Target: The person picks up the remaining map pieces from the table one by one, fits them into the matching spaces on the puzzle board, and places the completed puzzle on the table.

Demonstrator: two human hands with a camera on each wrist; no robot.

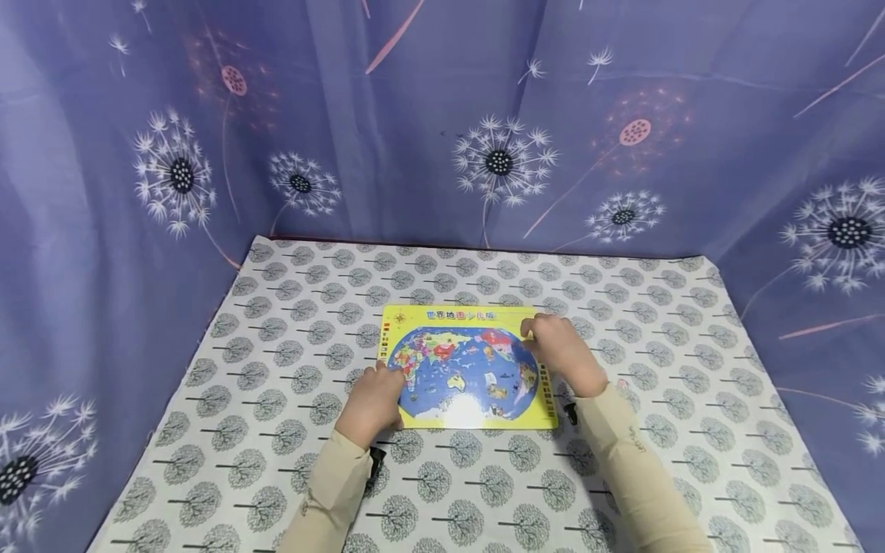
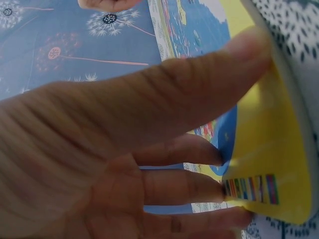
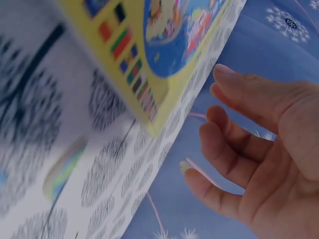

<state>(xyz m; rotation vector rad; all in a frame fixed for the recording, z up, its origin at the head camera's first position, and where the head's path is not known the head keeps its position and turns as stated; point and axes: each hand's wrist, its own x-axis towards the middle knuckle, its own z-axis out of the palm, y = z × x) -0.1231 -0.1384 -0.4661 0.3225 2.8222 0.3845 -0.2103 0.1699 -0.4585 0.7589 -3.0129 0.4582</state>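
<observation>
A flat yellow-bordered world map board (image 1: 456, 411) with a blue ocean and printed flags lies on the patterned cloth. At its lower left corner is my left hand (image 1: 371, 399), thumb at the near edge and fingers by the left edge. Its thumb (image 2: 199, 87) and fingers reach out fairly straight and wide apart at the board in the left wrist view. Over the board's upper right part hovers my right hand (image 1: 563, 349). In the right wrist view, its loosely bent fingers (image 3: 234, 154) hold nothing, with a gap between them and the board.
White cloth (image 1: 276, 438) printed with grey trees covers the table. A small blurred green-and-blue piece (image 3: 64, 169) lies on it beside the board's right side. Purple dandelion curtains (image 1: 415, 153) enclose the back and sides.
</observation>
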